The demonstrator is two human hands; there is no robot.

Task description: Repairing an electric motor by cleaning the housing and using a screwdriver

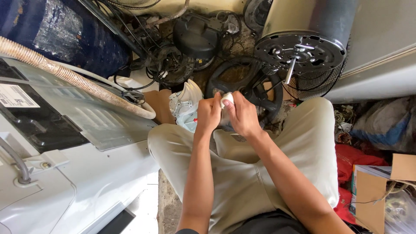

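Left hand and right hand both clenched on a small white part; fan motor plate at one o'clock. Advise steady, even grip.

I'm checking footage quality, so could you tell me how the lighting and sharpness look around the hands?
Head view: bright daylight washes out the white appliance panel; the left hand and right hand are sharp and evenly lit around a small white part; the cluttered top is shadowed; edges bow from wide-angle distortion.

Person wearing loose light khaki cotton trousers and a dark top, forearms bare, no sleeves, no gloves.
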